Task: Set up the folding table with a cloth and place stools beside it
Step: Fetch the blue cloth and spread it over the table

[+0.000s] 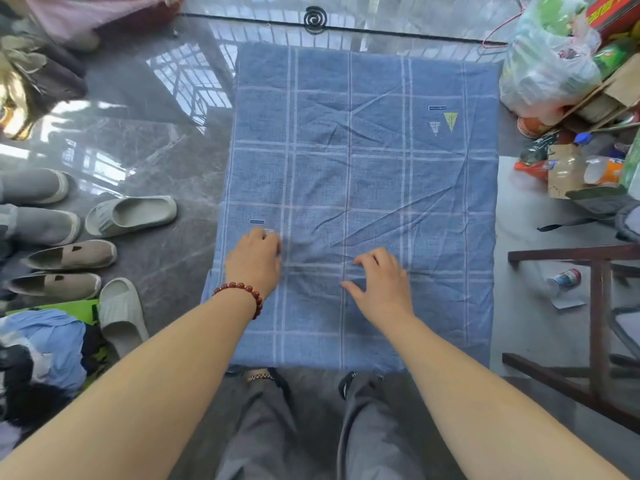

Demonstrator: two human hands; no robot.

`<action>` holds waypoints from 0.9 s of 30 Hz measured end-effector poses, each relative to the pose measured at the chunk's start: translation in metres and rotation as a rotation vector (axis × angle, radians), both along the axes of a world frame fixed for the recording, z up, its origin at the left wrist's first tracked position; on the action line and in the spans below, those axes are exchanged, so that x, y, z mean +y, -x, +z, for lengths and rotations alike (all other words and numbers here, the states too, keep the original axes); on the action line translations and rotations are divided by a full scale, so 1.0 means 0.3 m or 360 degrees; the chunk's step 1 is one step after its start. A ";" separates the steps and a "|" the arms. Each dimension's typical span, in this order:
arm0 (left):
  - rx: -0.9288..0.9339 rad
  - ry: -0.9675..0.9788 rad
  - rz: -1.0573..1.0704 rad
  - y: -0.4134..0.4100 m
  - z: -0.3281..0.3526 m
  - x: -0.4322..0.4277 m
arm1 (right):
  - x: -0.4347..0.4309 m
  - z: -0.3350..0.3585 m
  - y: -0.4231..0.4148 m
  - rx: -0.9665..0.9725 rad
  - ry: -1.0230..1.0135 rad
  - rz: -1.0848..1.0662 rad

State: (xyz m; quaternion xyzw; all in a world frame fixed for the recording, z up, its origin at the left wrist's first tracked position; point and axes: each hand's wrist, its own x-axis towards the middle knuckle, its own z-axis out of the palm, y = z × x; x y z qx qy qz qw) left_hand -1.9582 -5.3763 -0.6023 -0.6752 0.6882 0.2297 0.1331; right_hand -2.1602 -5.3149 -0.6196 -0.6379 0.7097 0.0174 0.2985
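Upper right of the frame, a white plastic bag (pixel 547 74) bulges with green packets and something red, though exactly what they are is hard to tell. Just below it, at the right edge, sits an open cardboard box (pixel 568 174) with plastic bottles (pixel 601 169) lying inside, one with an orange label. A red printed box (pixel 613 8) peeks in at the top right corner. Lower down on the right, a small can (pixel 564 280) lies on its side on the floor, next to a dark wooden frame (pixel 597 323).

Now the hands, both down on the blue checked cloth (pixel 363 168). It lies spread flat over the centre of the frame, creased in places, and the table under it is completely covered. The left hand (pixel 254 258), with a red bead bracelet (pixel 242 289) on its wrist, rests on the cloth's lower left part. Its fingers bend down onto the fabric and the fingertips are out of sight. The right hand (pixel 381 285) sits just beside it, lower centre, with the thumb spread wide and the fingers loosely bent, tips touching the cloth. Neither hand is lifting any fabric.

Over on the left, slippers (pixel 131 214) and shoes are lined up on the glossy floor. At the top centre there's a black spiral coil (pixel 316 19).
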 end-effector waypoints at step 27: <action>-0.0071 -0.0111 0.0293 -0.332 -0.071 0.133 | 0.189 -0.038 -0.491 -0.0357 0.0097 -0.0570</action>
